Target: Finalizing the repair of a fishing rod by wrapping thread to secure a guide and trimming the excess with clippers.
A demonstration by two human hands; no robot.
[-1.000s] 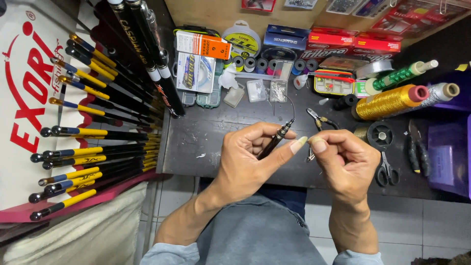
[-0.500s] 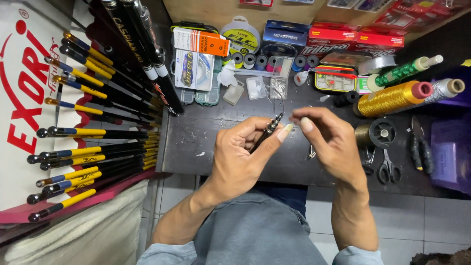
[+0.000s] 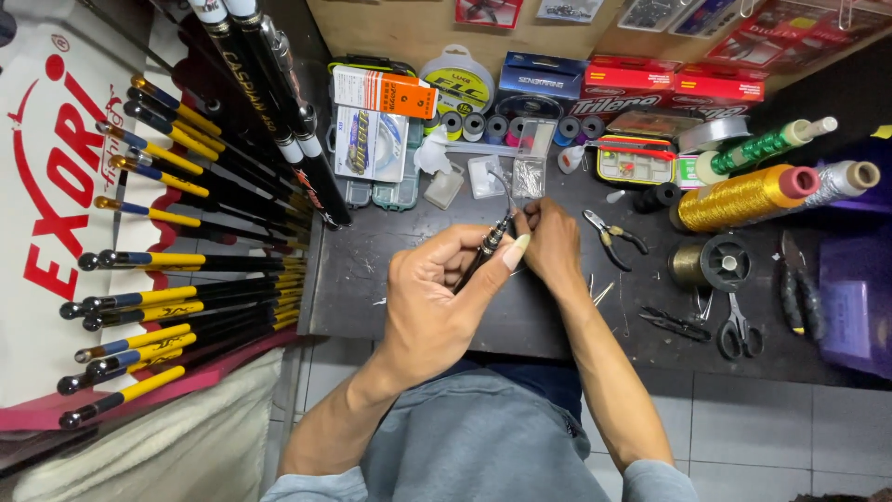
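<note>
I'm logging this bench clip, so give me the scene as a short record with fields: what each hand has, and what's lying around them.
left hand: left hand grips a thin dark rod piece between thumb and fingers
right hand: right hand pinches the upper end of the rod piece, where a fine wire loop sticks out
surface: dark worktable
right of the hands: small pliers, scissors, gold thread spool, green thread spool
left side: rack of black-and-yellow fishing rods
back edge: small clear boxes and line spools
</note>
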